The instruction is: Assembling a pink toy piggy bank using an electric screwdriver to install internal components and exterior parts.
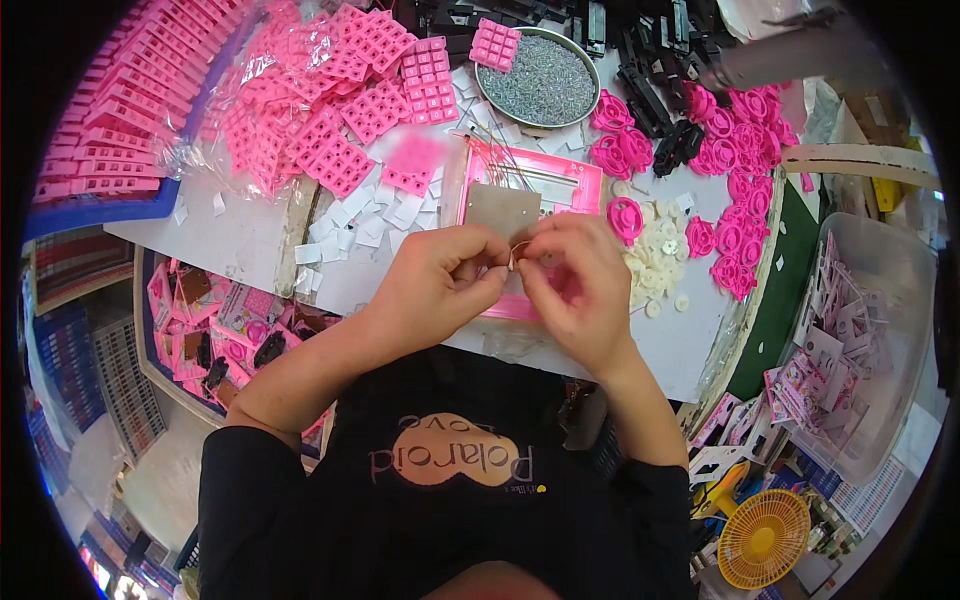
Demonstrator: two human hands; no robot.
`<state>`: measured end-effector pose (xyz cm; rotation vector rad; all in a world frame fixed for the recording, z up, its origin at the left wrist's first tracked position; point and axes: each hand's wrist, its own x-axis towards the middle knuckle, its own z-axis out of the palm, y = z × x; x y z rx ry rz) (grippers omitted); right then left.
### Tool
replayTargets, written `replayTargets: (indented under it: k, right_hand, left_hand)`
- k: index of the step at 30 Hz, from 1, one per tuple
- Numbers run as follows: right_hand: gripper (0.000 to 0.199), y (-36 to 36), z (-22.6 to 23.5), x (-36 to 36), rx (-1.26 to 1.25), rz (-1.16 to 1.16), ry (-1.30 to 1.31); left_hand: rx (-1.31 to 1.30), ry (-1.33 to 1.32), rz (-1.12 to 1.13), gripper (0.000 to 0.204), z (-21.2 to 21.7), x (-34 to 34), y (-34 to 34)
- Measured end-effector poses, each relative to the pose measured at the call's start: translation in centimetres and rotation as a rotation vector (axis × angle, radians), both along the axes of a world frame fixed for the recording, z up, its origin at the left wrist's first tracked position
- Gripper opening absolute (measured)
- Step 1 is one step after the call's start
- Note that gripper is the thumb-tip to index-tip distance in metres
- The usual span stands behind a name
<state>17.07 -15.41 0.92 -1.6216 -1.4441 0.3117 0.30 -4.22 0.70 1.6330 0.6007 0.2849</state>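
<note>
Both my hands meet over a pink plastic casing [590, 182] in the middle of the table. My left hand [435, 275] is closed in a pinch, thumb against forefinger, at a thin wire [515, 250]. Close beside it my right hand [585, 290] pinches the same wire, its thumb and forefinger together. The wire's very tip is too small to make out. Under my fingers a flat grey-brown board [500, 208] lies on the casing. Several thin coloured wires [495, 150] rise from the casing's far side. My hands hide the casing's near part.
Pink keypads [375, 112] lie heaped at the far left beside white paper pieces [350, 220]. A round tray of small metal parts [590, 105] stands at the back. Pink rings [735, 190], pale discs [655, 250] and black parts [645, 95] lie right. A clear bin [905, 400] stands beyond.
</note>
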Motion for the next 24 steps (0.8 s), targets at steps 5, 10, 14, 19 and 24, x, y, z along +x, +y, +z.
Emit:
replayTargets:
  k: [5,10,14,19,24]
  right_hand:
    - [0.022,-0.6,0.5,-1.4,-0.065,-0.038,0.131]
    - [0.014,-1.3,-0.6,-2.6,-0.017,-0.108,0.516]
    - [0.016,-1.4,-1.0,-2.7,0.024,-0.084,0.396]
    - [0.025,-1.4,-0.8,-2.2,0.14,0.085,-0.171]
    - [0.025,-1.2,-1.1,-2.0,0.133,0.141,-0.311]
  left_hand:
    - [-0.11,-0.044,0.036,0.009,-0.6,0.0,-0.5]
    - [-0.024,-0.076,0.063,0.011,-1.0,0.0,-1.0]
    - [0.005,0.004,0.019,0.011,0.3,0.0,-0.2]
    - [-0.211,0.14,-0.032,0.012,-0.6,-0.1,1.8]
    - [-0.347,0.142,-0.223,0.015,1.0,0.3,4.2]
